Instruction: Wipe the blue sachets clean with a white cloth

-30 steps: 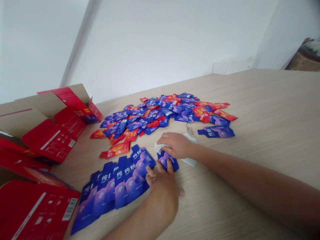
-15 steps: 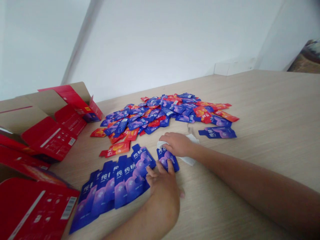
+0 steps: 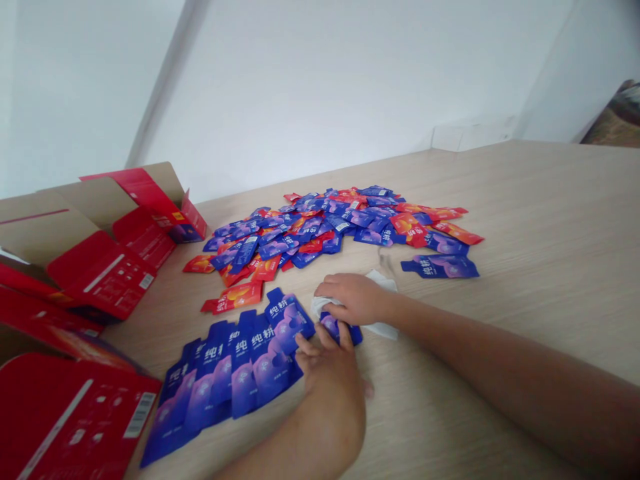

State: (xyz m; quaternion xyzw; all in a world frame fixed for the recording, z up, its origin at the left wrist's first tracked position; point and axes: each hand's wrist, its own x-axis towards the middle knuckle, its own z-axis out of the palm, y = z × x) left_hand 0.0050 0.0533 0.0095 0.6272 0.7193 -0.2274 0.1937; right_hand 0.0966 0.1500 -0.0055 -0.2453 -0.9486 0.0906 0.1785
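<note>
left hand (image 3: pixel 333 370): fingers flat, pinning blue sachet (image 3: pixel 341 329) steady | right hand (image 3: pixel 353 298): closed on white cloth (image 3: pixel 380 327), pressing sachet's far end | wiped row (image 3: pixel 235 367) left

Even, soft daylight from where I watch; no glare. Faint shadow under my right forearm on the pale wood-grain table (image 3: pixel 525 220). Edges bow; overall slightly soft focus.

Blue sachets (image 3: pixel 250 363) in the overlapped row near the table's front edge: white characters "纯耕". Lone blue sachet (image 3: pixel 443 267): same characters, small.
</note>
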